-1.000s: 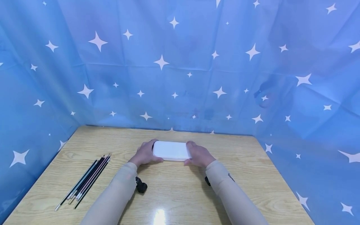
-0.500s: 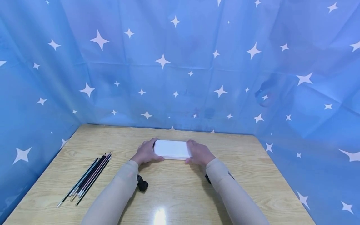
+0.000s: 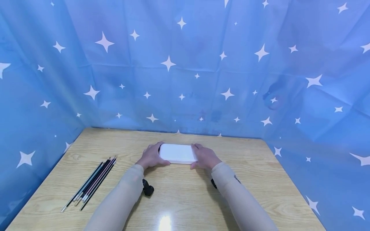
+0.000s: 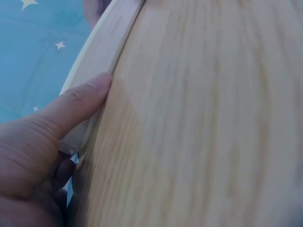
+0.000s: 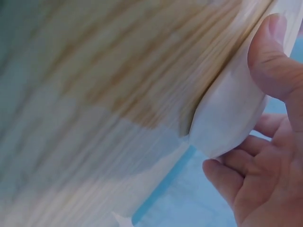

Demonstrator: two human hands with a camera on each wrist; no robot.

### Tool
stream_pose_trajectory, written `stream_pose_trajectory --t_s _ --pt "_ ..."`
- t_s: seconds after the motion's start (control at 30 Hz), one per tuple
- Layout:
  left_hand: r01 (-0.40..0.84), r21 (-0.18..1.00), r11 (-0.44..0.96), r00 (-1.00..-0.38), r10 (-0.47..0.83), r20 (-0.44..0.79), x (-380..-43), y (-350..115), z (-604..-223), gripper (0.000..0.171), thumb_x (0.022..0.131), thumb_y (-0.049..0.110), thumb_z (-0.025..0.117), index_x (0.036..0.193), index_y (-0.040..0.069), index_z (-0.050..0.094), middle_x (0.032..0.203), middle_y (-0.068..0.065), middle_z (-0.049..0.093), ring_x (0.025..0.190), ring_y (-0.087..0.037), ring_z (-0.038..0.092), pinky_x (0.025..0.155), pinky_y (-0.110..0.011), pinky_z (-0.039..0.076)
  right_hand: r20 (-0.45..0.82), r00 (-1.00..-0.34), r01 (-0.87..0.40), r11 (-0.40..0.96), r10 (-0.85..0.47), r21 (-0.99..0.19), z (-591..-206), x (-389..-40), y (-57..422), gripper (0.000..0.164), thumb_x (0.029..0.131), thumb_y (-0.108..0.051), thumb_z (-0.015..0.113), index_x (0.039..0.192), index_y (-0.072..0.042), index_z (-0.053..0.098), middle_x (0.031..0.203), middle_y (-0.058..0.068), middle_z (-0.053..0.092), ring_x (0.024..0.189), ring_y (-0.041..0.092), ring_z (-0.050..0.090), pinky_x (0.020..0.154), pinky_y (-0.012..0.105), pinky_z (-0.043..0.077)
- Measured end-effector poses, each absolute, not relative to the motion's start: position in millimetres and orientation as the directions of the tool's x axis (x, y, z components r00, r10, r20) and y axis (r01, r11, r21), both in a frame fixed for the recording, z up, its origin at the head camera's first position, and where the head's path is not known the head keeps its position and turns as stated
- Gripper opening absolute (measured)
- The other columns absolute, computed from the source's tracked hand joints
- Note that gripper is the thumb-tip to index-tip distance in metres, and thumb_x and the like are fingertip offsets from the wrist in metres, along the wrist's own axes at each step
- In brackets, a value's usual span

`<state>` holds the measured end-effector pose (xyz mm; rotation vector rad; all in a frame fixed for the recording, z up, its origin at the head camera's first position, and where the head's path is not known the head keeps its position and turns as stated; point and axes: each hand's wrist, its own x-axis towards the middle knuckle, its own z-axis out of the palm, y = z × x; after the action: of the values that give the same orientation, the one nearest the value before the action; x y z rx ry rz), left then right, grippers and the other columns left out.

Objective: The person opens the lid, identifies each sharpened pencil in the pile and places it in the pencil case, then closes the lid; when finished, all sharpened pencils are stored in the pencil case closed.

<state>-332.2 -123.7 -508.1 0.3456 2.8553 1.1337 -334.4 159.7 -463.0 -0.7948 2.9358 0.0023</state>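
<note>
A flat white box [image 3: 177, 153] with rounded corners lies on the table, its long side facing me. My left hand [image 3: 151, 156] grips its left end, thumb at the near side and fingers around the far side. At the opposite end my right hand [image 3: 206, 157] holds the box the same way. In the left wrist view the thumb presses the side wall of the box [image 4: 106, 47], which sits right at the wooden surface. The right wrist view has curled fingers behind the box's rounded end [image 5: 229, 106] and the thumb over its side.
Several dark pencils [image 3: 92, 183] lie in a loose slanted bundle on the left of the wooden table [image 3: 185, 195]. A blue curtain with white stars [image 3: 185, 77] hangs behind the table and along both sides. A small black wrist device [image 3: 148, 188] sits at the left sleeve.
The head view has shifted slightly, so everything sits a little further right in it. Both hands keep their grip on the white box, which stays in about the same place.
</note>
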Motion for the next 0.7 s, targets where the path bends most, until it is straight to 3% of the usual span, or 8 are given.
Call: stream_pose_trajectory --t_s 0.7 --pt "0.178 0.684 0.708 -0.980 0.193 0.056 -330.7 -121.9 -509.7 0.109 0.061 0.047 0.096 0.153 0.017 0.045 0.141 -0.009 0.057 0.128 -0.033 0.047 0.106 -0.055 0.033 -0.098 -0.848 -0.516 0.854 -0.520 -0.065 -463.9 -328.9 159.6 0.099 0.091 -0.050 0.072 0.156 0.008 0.026 0.160 0.026 0.031 0.148 0.039 0.030 0.118 0.048 0.032"
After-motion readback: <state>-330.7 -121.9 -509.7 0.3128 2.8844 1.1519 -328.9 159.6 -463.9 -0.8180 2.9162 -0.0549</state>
